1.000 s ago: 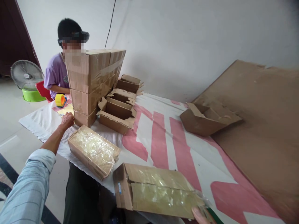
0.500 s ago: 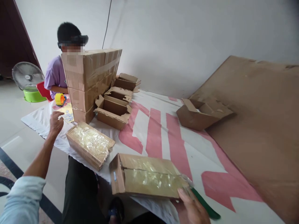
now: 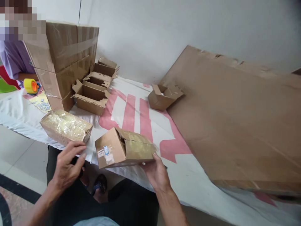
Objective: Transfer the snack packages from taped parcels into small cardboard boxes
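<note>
My right hand (image 3: 157, 172) grips the far right end of a taped cardboard box (image 3: 111, 149), thumb on top and fingers beneath. The box is tilted over the table's front edge; its near end carries a small blue-and-white label, and a top flap stands slightly raised. My left hand (image 3: 70, 163) is in the air left of that box, fingers apart and holding nothing. Just beyond its fingertips, a second taped box (image 3: 66, 125) lies on the table, its top covered in shiny clear tape.
A tall stack of taped boxes (image 3: 66, 47) stands at the left, with several opened cartons (image 3: 90, 100) beside it. Another open carton (image 3: 160, 97) rests near a large cardboard sheet (image 3: 223, 119). A yellow tape roll (image 3: 30, 86) lies near a person in a purple shirt (image 3: 14, 56).
My view has swung right. My left hand has come from beside the stack toward the held box, and the box has turned, its labelled end now facing me.
</note>
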### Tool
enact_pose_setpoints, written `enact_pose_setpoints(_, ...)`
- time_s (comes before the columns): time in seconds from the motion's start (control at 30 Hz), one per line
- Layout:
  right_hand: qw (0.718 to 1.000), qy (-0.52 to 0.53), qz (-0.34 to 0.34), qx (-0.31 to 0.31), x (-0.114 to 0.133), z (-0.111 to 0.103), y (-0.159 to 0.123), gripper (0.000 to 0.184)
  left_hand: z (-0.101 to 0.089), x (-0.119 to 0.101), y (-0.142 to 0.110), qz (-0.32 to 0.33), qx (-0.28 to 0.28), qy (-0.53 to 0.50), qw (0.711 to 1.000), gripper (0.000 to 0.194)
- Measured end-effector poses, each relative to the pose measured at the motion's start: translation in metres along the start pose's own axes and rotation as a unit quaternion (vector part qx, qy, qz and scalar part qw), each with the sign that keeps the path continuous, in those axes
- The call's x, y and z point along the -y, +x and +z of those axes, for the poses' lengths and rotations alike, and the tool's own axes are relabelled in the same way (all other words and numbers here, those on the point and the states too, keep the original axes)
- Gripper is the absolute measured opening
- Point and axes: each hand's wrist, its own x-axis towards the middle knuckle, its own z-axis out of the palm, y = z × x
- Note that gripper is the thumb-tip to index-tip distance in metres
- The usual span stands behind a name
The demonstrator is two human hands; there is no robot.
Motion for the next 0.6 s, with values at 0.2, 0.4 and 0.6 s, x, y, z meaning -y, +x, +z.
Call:
enact_pose_setpoints(0.2, 1.000, 0.015, 0.011, 0.015, 0.001, 0.000, 0.001, 0.050, 0.053, -0.008, -0.015, -0.018, 0.113, -0.072, 0.991, 0.067)
enact_pose_setpoints(0.4, 0.999, 0.019, -0.004, 0.030, 0.001, 0.002, 0.000, 0.049, 0.070, -0.002, -0.021, -0.013, 0.118, -0.073, 0.990, 0.068)
enact_pose_setpoints(0.6, 0.998, -0.007, -0.048, 0.046, 0.000, 0.008, -0.007, 0.054, 0.055, -0.006, -0.006, -0.068, 0.145, -0.101, 0.982, 0.064)
